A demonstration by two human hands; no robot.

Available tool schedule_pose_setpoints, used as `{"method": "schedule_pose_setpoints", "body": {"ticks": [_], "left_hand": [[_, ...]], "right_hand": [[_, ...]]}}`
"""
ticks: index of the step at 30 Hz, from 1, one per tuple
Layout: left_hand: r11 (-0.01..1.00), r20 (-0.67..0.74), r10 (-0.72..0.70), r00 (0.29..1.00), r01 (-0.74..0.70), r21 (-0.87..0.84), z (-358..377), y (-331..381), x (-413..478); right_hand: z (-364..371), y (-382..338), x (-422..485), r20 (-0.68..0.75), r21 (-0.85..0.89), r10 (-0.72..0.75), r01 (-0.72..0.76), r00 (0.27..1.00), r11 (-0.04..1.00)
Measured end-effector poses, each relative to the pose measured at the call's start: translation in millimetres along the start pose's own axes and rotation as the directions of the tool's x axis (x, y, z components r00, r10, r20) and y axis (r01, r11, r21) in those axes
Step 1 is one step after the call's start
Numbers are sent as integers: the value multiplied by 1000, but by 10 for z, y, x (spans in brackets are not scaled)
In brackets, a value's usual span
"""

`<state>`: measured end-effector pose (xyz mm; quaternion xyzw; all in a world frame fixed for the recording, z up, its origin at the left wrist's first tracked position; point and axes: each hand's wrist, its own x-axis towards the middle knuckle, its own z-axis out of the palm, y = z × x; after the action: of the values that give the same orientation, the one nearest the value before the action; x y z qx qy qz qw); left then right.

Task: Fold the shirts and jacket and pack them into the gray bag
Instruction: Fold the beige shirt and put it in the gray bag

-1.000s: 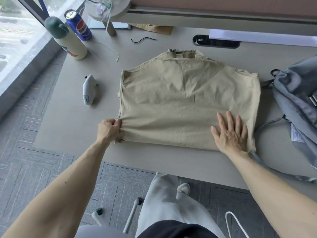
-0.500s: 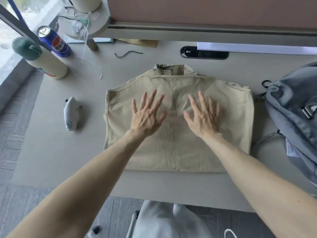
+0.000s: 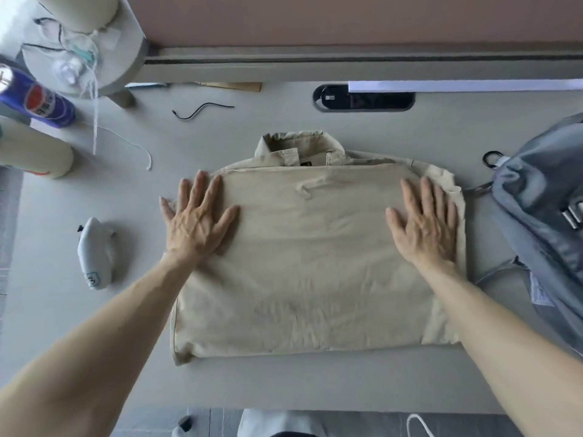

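Pressing my left hand [image 3: 195, 220] and right hand [image 3: 424, 227], fingers spread flat, on the folded beige jacket [image 3: 315, 266] beside the gray bag [image 3: 542, 209].

On the pale bench [image 3: 284, 383], a blue can [image 3: 41, 102] stands far left just beside a cream bottle [image 3: 34, 151], a small white device [image 3: 94, 253] lies nearer, and a thin black wire [image 3: 202, 110] lies near a dark oval cable slot [image 3: 362, 100].

Bare forearms [image 3: 120, 310] are shown behind the left hand [image 3: 197, 222] and right hand [image 3: 424, 228], and pale grey trousers [image 3: 277, 421] are glimpsed below the surface [image 3: 284, 383].
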<state>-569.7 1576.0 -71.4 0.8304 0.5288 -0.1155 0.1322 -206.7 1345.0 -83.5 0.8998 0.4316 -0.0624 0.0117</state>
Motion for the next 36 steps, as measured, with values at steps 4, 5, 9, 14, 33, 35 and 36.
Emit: {"method": "schedule_pose_setpoints", "body": {"ticks": [4,5,9,14,33,35,36], "left_hand": [[999,-20,-48,999,48,-14,74,-165,-26],[999,-22,-45,999,45,-8,74,-160,0],[998,4,-61,998,61,-5,69,-114,-22],[1000,-63,-4,998,2,-27,1,222,-276],[966,64,-234,970,239,-94,341,-72,-1314],[928,40,-322,946,323,-186,279,-141,-1398],[905,-1,-348,938,335,-263,247,-140,-1433]], "right_hand": [[29,61,-12,-5,-13,2,-2,1000,1000],[31,57,11,-7,-7,7,-7,1000,1000],[30,44,0,34,-16,19,-18,999,1000],[-135,-164,-68,74,18,32,-33,997,999],[44,-263,-1233,205,-36,-135,145,969,989],[4,-319,-1219,237,-27,-109,119,965,993],[-27,-353,-1224,243,-26,-102,112,965,993]]}}
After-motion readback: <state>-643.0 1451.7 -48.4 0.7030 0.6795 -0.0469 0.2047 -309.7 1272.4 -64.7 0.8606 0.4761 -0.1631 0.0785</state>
